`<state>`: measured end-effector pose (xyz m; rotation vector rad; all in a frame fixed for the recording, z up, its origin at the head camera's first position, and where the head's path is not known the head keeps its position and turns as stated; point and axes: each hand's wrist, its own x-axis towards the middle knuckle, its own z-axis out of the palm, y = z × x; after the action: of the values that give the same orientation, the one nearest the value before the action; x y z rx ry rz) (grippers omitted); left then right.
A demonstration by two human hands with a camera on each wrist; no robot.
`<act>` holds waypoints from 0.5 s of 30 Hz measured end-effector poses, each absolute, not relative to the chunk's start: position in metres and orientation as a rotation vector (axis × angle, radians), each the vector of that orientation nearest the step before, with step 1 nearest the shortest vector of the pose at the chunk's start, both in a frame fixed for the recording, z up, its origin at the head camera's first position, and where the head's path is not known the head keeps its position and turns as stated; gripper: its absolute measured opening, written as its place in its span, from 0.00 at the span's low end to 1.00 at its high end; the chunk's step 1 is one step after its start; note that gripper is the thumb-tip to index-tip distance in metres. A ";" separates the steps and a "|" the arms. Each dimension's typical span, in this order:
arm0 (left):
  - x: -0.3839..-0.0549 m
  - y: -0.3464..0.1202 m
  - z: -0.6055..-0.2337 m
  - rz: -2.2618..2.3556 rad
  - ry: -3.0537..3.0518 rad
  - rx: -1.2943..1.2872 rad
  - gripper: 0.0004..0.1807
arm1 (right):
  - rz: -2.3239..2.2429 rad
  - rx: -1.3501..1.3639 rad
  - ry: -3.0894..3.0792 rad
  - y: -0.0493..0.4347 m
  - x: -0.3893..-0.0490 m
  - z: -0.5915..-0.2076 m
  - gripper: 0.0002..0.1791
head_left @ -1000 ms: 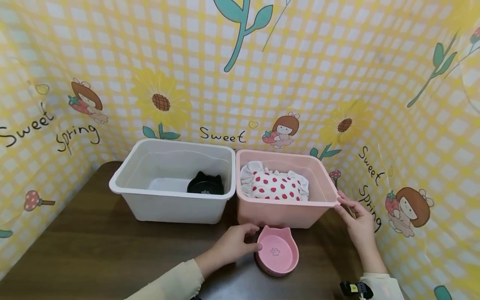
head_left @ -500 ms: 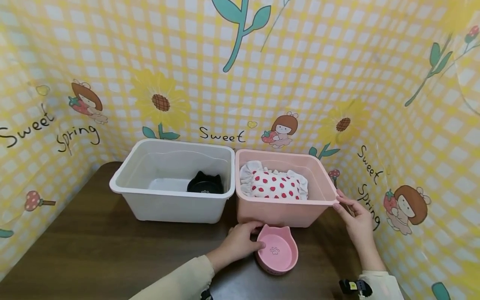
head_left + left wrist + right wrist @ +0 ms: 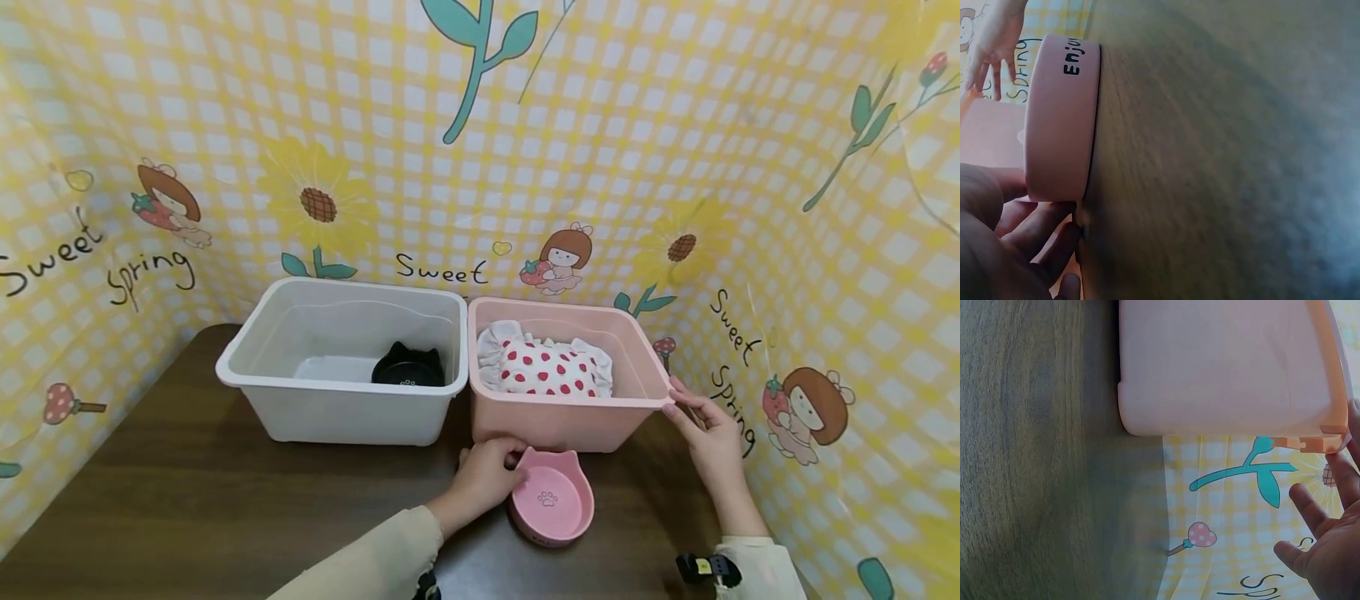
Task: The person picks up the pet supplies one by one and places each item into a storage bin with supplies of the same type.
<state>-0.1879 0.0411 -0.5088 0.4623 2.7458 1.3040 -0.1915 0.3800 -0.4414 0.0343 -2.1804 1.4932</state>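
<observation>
A pink cat-eared pet bowl (image 3: pixel 553 500) with a paw print inside sits on the table in front of the pink bin (image 3: pixel 555 423). My left hand (image 3: pixel 483 479) pinches the bowl's left rim, thumb over the edge and fingers along the outer side. In the left wrist view the bowl's wall (image 3: pixel 1063 125) carries dark lettering and stands close to the wood. At the pink bin's front right corner, my right hand (image 3: pixel 712 450) holds the rim between thumb and fingertips; its other fingers spread away in the right wrist view. A white frilled cushion with red strawberries (image 3: pixel 551 367) lies in that bin.
A white bin (image 3: pixel 352 414) stands directly left of the pink one, with a black cat-eared bowl (image 3: pixel 408 367) inside at its right end. Yellow checked cloth (image 3: pixel 420 183) surrounds the dark wooden table (image 3: pixel 187 500) at the back and sides.
My left hand has moved right and slightly up, its thumb and fingers coming onto the pink bowl's left rim. The right hand stays at the bin's corner; the view has shifted slightly.
</observation>
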 end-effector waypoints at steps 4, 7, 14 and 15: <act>-0.188 0.043 -0.508 1.307 2.798 0.426 0.09 | 1.486 0.031 -2.188 0.380 -0.191 -0.442 0.18; -0.188 0.044 -0.507 1.306 2.834 0.407 0.05 | 1.489 0.026 -2.187 0.380 -0.192 -0.441 0.18; -0.185 0.042 -0.508 1.324 2.885 0.415 0.03 | 1.558 0.028 -2.144 0.379 -0.192 -0.440 0.18; -0.185 0.042 -0.508 1.326 2.894 0.417 0.03 | 1.559 0.027 -2.146 0.379 -0.192 -0.440 0.18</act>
<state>-0.1846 0.0415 -0.5085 0.4169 2.8939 1.3260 -0.1920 0.3789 -0.4402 0.0274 -2.1461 1.5585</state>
